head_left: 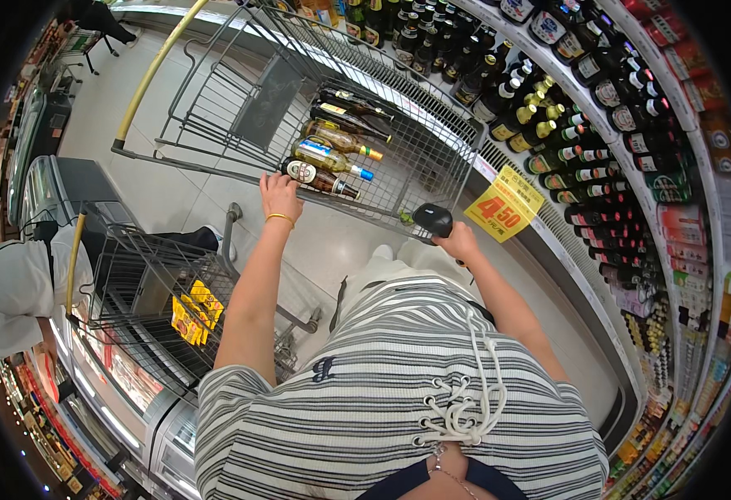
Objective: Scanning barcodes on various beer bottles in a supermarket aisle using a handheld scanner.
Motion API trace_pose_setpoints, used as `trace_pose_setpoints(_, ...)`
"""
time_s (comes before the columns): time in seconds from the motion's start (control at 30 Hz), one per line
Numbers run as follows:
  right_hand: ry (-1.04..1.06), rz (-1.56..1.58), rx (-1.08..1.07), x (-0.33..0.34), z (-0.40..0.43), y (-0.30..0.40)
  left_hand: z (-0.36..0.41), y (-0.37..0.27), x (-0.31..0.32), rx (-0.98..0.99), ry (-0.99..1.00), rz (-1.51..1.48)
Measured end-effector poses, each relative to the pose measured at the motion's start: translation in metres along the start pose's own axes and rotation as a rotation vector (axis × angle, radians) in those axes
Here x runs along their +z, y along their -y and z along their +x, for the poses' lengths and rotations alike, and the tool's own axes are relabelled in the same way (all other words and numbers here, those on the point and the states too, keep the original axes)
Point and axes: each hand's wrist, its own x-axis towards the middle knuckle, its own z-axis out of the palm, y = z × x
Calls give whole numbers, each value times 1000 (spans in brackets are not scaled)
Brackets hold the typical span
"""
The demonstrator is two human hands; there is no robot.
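A wire shopping cart [211, 170] stands crosswise before me. My left hand [280, 199] rests on its near side rim, fingers curled over the bar. Just inside, close to those fingers, lies a dark brown beer bottle [321, 179] with a pale label. Beyond it in the basket lie a yellowish bottle with a blue neck [331, 157], an amber bottle with a gold neck [340, 137] and dark bottles [353, 112], all on their sides. At the cart's near front corner my right hand [456, 242] grips a black handheld device [432, 219], its kind unclear.
Shelves of beer bottles [531, 125] curve along the right, with a yellow price sign [504, 203] at the edge. Left, a second cart [153, 275] holds yellow packets [198, 312]; a person [18, 287] leans over the chiller cases [121, 381] behind it. Tiled floor [153, 75] lies between.
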Motion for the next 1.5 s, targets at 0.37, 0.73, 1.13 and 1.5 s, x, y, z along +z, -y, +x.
trace_pose_setpoints(0.37,242,7,-169,-13,46,20,44,21,0,-112,221,45)
trace_pose_setpoints(0.73,257,47,-52,-17,89,49,151,46,-12,-168,829,-799)
trace_pose_setpoints(1.13,75,211,372,6,109,99,411,-74,195,539,394,-186)
trace_pose_setpoints(1.5,134,211,423,18,130,112,433,-80,269,654,412,30)
